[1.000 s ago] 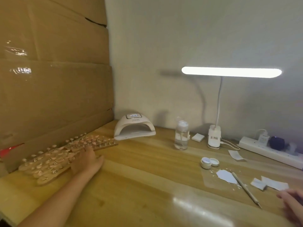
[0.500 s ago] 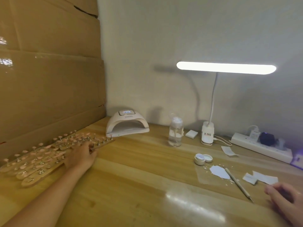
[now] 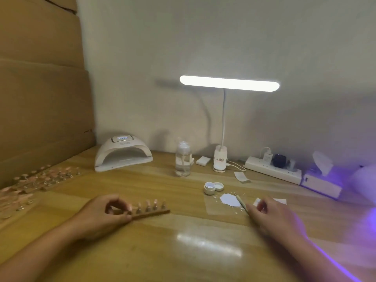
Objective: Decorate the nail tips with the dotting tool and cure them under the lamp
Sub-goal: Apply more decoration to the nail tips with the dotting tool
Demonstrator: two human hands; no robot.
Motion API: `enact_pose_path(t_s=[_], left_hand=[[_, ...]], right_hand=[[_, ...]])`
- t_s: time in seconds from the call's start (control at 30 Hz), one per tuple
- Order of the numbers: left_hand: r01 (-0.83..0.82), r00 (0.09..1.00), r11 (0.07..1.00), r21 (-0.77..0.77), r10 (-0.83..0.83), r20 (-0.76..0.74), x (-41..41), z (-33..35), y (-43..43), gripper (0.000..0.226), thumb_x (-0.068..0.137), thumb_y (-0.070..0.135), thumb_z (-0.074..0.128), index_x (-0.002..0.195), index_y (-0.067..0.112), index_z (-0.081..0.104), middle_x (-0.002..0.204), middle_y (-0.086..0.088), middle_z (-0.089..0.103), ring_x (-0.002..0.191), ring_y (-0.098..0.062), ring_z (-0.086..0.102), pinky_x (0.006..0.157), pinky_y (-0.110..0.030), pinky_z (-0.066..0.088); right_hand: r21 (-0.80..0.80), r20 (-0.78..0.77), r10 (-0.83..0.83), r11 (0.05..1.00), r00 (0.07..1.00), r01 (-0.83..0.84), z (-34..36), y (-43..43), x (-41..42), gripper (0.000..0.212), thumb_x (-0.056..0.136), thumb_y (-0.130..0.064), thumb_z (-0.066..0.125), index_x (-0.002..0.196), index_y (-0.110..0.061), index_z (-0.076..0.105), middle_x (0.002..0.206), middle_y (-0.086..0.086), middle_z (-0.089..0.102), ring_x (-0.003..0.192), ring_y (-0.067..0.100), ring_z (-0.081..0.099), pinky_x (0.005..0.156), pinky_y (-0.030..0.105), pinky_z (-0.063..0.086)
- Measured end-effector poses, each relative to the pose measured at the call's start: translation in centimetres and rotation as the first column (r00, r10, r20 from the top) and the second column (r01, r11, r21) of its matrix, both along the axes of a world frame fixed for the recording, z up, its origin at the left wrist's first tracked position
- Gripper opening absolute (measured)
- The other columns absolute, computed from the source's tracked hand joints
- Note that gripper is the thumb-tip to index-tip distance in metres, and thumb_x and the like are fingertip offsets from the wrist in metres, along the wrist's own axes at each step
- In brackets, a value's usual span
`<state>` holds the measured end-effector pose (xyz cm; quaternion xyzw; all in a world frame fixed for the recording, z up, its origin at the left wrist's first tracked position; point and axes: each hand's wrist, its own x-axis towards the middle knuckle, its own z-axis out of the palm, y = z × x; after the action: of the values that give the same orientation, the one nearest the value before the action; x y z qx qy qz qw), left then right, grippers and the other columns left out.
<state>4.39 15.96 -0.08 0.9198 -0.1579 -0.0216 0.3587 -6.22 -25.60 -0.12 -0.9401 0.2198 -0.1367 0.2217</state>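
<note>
**Strip (image 3: 154,213) moved to the front, dotting tool (image 3: 241,202) within reach**

Left hand (image 3: 105,214) has brought one strip of nail tips (image 3: 147,207) to the middle of the bench (image 3: 183,231) and pinches its end. Right hand (image 3: 272,216) curls at the dotting tool; a grip cannot be told. Held at one end only, the strip may swing and smear the dots.

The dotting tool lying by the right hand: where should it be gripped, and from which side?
Pinch the dotting tool on its near shaft, from above and the right, where the right hand covers it. It is thin, lies flat and slanted, with its far tip over the white patch, so that end is probably best left alone.
</note>
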Motion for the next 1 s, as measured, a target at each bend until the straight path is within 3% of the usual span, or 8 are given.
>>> enact_pose_path(t_s=[0.1,0.23,0.33,0.43,0.57,0.7,0.87,1.0], left_hand=[[0.249,0.967,0.967,-0.055,-0.251,-0.035,-0.3,0.5,-6.3,0.019,0.077,0.037,0.081,0.093,0.032,0.071,0.091,0.022,0.069,0.063,-0.001,0.055,0.054,-0.015,0.044],[0.426,0.905,0.905,0.006,-0.426,-0.012,0.2,0.5,-14.3,0.016,0.081,0.044,0.074,0.094,0.043,0.065,0.098,0.032,0.063,0.076,0.012,0.055,0.063,-0.014,0.044],[0.449,0.893,0.894,0.005,-0.449,0.029,0.5,-0.1,-18.1,0.015,0.077,0.039,0.078,0.084,0.041,0.064,0.090,0.027,0.065,0.070,0.014,0.054,0.066,-0.011,0.041],[0.445,0.888,0.895,0.019,-0.444,0.118,0.5,-0.7,-19.4,0.016,0.072,0.047,0.070,0.082,0.042,0.060,0.095,0.025,0.061,0.083,0.006,0.059,0.074,-0.021,0.051],[0.411,0.845,0.903,0.129,-0.430,0.319,0.1,-1.6,-19.2,0.022,0.072,0.054,0.058,0.090,0.043,0.052,0.099,0.027,0.056,0.087,0.004,0.052,0.065,-0.017,0.041],[0.398,0.797,0.898,0.185,-0.439,0.414,-0.3,-1.9,-19.2,0.024,0.073,0.053,0.053,0.094,0.043,0.047,0.091,0.023,0.056,0.088,0.002,0.049,0.068,-0.018,0.043],[0.469,0.761,0.861,0.199,-0.508,0.404,-0.1,-1.9,-19.0,0.018,0.080,0.048,0.053,0.096,0.041,0.047,0.095,0.021,0.060,0.087,-0.002,0.055,0.071,-0.027,0.049],[0.540,0.739,0.818,0.199,-0.573,0.354,0.5,-1.6,-18.6,0.015,0.084,0.041,0.052,0.095,0.043,0.041,0.099,0.021,0.059,0.083,-0.007,0.057,0.071,-0.032,0.049]], right_hand=[[-0.047,-0.054,0.010,0.999,0.998,-0.012,0.2,0.5,0.8,0.035,0.087,-0.062,0.054,0.083,-0.027,0.054,0.088,-0.014,0.061,0.083,0.013,0.060,0.067,0.028,0.047],[-0.057,0.010,0.064,0.996,0.998,-0.063,-0.6,-0.2,0.4,0.024,0.084,-0.052,0.061,0.078,-0.029,0.057,0.080,-0.016,0.062,0.079,0.005,0.059,0.063,0.027,0.049],[0.049,0.178,0.022,0.998,0.984,-0.031,-1.2,-0.6,0.4,0.023,0.083,-0.044,0.067,0.070,-0.027,0.058,0.065,-0.017,0.063,0.066,0.000,0.058,0.055,0.024,0.043],[0.193,0.274,-0.060,0.981,0.960,0.006,-1.0,-1.3,0.8,0.022,0.085,-0.038,0.071,0.068,-0.026,0.062,0.060,-0.017,0.063,0.061,-0.002,0.057,0.054,0.019,0.040],[0.209,0.238,-0.048,0.978,0.970,-0.002,-1.1,-1.5,1.3,0.019,0.084,-0.041,0.069,0.072,-0.027,0.063,0.066,-0.017,0.065,0.066,0.001,0.060,0.059,0.026,0.046],[0.227,0.252,-0.051,0.974,0.966,-0.008,-1.2,-1.4,1.2,0.015,0.086,-0.039,0.069,0.080,-0.027,0.062,0.071,-0.013,0.069,0.070,0.007,0.064,0.069,0.034,0.054],[0.441,0.430,-0.095,0.890,0.898,-0.117,-1.0,-1.6,1.1,0.012,0.087,-0.023,0.072,0.083,-0.022,0.060,0.071,-0.008,0.074,0.052,-0.002,0.058,0.055,0.028,0.043],[0.645,0.541,-0.228,0.729,0.809,-0.226,-0.5,-2.4,1.4,0.006,0.089,-0.017,0.071,0.089,-0.019,0.065,0.073,0.001,0.073,0.050,0.005,0.049,0.046,0.021,0.043]])
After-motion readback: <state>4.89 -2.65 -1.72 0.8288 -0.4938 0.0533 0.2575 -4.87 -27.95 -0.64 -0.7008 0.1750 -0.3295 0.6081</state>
